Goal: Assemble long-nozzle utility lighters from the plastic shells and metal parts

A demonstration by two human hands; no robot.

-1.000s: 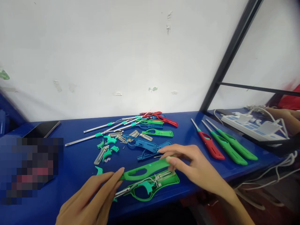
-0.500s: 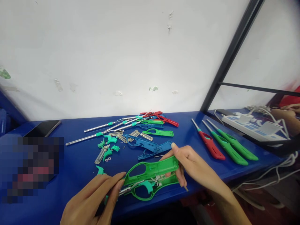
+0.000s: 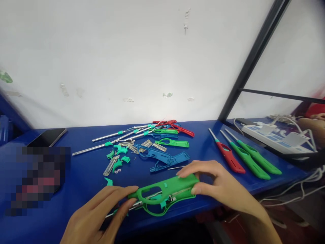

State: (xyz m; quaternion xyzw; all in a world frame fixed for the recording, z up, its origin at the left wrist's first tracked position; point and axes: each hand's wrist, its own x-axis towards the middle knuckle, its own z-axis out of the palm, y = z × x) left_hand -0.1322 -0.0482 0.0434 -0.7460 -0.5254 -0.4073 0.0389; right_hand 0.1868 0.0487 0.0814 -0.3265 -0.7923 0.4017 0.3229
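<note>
Between my hands is a green lighter casing [image 3: 175, 185] in two halves, the upper one lying partly over the lower, with a gap along the near side. Inside the gap show a teal trigger [image 3: 162, 202], a metal part and thin wires. My left hand [image 3: 101, 210] pinches the narrow front end, where a metal tube [image 3: 109, 215] runs out beneath the fingers. My right hand [image 3: 213, 183] grips the wide rear end, fingers on top and thumb at the near edge. Just beyond lie two blue casing halves [image 3: 154, 155] and a thin metal rod [image 3: 175, 168].
Several metal tubes [image 3: 91, 149], teal triggers [image 3: 117, 165], clear fuel tanks [image 3: 110, 166] and red casing pieces [image 3: 186, 131] lie along the table. Three whole lighters [image 3: 230, 159] rest at right, near a white power strip [image 3: 274, 139]. A phone [image 3: 48, 137] is at left; another person's arm [image 3: 311, 125] shows far right.
The upper green half has turned over and come down onto the lower half, its outside now facing up. My right hand has shifted from beneath the rear end to over it.
</note>
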